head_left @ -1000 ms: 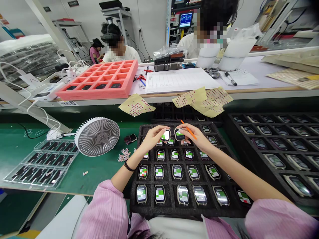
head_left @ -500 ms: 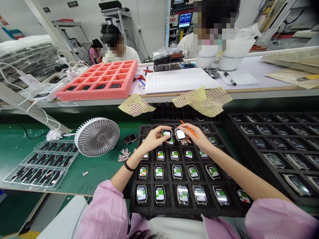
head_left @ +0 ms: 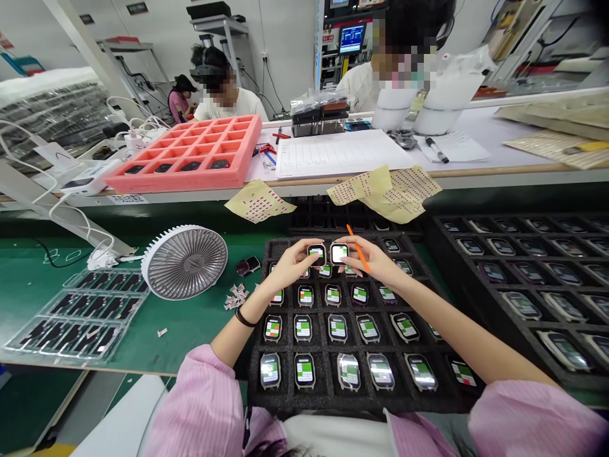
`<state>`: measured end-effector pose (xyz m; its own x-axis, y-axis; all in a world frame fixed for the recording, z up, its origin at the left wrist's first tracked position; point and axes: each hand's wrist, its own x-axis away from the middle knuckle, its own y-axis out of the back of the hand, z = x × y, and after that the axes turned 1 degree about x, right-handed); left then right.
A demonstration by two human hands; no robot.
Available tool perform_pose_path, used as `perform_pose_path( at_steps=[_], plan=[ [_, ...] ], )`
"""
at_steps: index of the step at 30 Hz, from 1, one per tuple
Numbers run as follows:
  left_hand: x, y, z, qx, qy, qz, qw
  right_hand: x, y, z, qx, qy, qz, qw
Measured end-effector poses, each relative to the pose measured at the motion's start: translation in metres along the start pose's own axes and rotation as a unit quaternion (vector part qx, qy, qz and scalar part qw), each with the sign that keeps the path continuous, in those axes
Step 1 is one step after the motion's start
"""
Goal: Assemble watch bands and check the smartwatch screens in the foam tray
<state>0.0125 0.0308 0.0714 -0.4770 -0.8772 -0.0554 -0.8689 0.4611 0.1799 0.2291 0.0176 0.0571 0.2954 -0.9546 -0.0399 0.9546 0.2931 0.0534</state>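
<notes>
My left hand (head_left: 291,265) is closed around the edges of a smartwatch (head_left: 316,254), its lit screen turned up and the thumb on its lower part. Close beside it, a second smartwatch (head_left: 339,252) with a mostly white screen is gripped by my right hand (head_left: 375,259). An orange pen-like stick (head_left: 360,251) also sits between the right hand's fingers, slanting upward. Both hands are above the far part of a black foam tray (head_left: 328,402). Strapless watches with green and white screens lie in its compartments, such as the watch (head_left: 305,371) in the near row.
Another black foam tray (head_left: 480,293) of watches stands right. On the left are a white fan (head_left: 185,261), small stickers (head_left: 236,296) and a clear tray (head_left: 78,317). A pink foam tray (head_left: 238,171) and papers (head_left: 342,154) occupy the shelf; yellow sticker sheets (head_left: 404,197) hang over its edge.
The right-hand watch has shifted slightly left and straightened, with the thumb now low on its edge. The orange stick has tilted more upright. My left hand has barely moved.
</notes>
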Motion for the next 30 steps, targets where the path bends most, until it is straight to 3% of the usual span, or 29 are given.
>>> perform_pose_path(
  at_steps=[7,17,21,26,30],
  plan=[
    [-0.001,0.000,-0.003,-0.022,0.007,-0.001,1.000,0.001,-0.003,0.004,-0.004,-0.001,-0.032,0.999],
    [-0.002,0.001,0.009,0.011,0.006,0.054,0.998,-0.001,-0.004,0.007,0.003,-0.013,-0.062,0.998],
    [-0.002,0.001,0.007,0.004,0.009,0.024,1.000,-0.002,-0.003,0.005,0.009,-0.018,-0.062,0.998],
    [-0.002,0.000,-0.001,-0.017,0.008,-0.020,1.000,-0.003,-0.001,0.000,0.008,-0.004,-0.019,1.000],
    [-0.002,0.000,-0.002,-0.010,0.014,-0.021,1.000,-0.002,-0.002,0.000,-0.003,0.007,0.005,1.000]
  ],
)
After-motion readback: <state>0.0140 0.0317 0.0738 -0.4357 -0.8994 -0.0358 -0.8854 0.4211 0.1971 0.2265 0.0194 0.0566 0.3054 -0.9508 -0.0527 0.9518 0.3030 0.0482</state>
